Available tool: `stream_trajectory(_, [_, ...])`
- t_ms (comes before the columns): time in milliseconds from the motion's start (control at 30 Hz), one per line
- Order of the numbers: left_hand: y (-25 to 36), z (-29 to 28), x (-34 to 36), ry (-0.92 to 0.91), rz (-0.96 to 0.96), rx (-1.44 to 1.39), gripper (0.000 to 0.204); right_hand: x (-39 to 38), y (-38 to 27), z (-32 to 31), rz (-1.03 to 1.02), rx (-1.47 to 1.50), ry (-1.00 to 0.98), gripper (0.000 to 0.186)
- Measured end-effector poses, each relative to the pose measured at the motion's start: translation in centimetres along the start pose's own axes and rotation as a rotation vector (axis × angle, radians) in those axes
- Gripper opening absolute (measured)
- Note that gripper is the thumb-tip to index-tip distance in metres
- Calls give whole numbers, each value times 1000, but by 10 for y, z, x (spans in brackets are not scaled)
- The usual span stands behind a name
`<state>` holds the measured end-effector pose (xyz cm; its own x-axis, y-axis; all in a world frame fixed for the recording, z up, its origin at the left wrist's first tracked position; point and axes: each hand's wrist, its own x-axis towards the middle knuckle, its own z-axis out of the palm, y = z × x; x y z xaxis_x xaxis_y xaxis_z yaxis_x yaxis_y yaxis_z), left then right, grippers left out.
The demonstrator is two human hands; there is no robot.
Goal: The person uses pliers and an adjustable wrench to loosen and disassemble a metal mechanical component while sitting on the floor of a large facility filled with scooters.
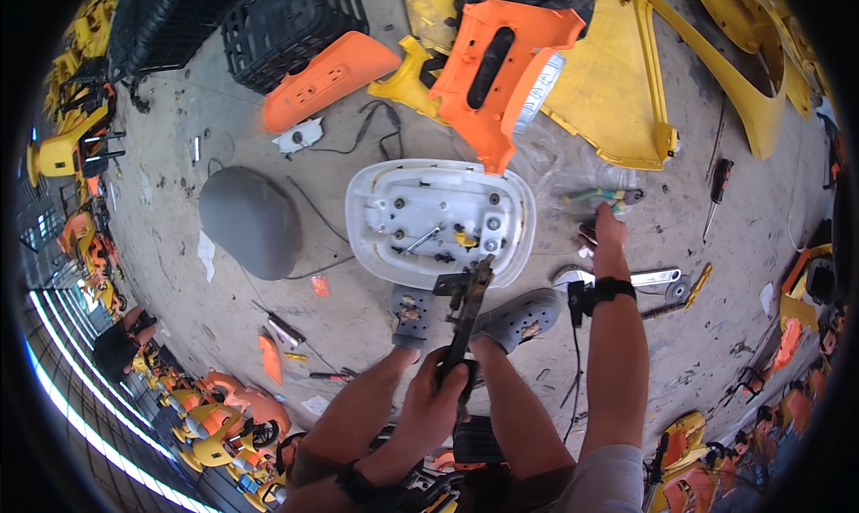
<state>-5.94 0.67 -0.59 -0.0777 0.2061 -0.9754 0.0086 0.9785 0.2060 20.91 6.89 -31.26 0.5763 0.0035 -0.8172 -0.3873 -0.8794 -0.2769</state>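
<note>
Dark metal part [465, 312] being clutched in the left hand [431, 404]

And here the long part is being gripped by its lower end, the fingers being wrapped tightly around it, while its upper end is being seen across the near rim of the white tub [358, 218]; whether that rim is being touched cannot be told. Over to the right, pliers [584, 195] with teal and yellow handles are being met at close quarters by the right hand [611, 231], its fingers being pointed at them; whether the handles are being grasped cannot be told from this angle. Clear plastic [557, 166] is being seen around the pliers, on the concrete floor [179, 289].

Inside the tub, a silver metal piece [422, 240] is being cradled among small fittings. And look left: the tub is being flanked by a grey rounded shell [249, 222]! At the far side, a yellow panel [617, 65] is being partly covered by an orange panel [479, 56]. A large wrench [658, 278] is being crossed by the right forearm, and a screwdriver [719, 183] is being spotted farther right.
</note>
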Motion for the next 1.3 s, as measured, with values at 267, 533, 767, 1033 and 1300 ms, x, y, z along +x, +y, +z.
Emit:
stream_trajectory(267, [-32,44,-8,-57,31,-183,32,7,50,-143,63,335,69,31])
stream_trajectory(533, [-67,-28,-2,-380,241,442,36,-156,207,-184,123,219,170,33])
stream_trajectory(767, [-89,-104,-4,-539,373,986,46,-271,427,-125,-125,107,477,29])
stream_trajectory(1033, [-78,-122,-6,-465,116,1224,33,-291,571,-19,44,1144,161,20])
stream_trajectory(1300, [-85,-157,-29,-549,128,1447,33,-375,603,-9,-115,711,389,23])
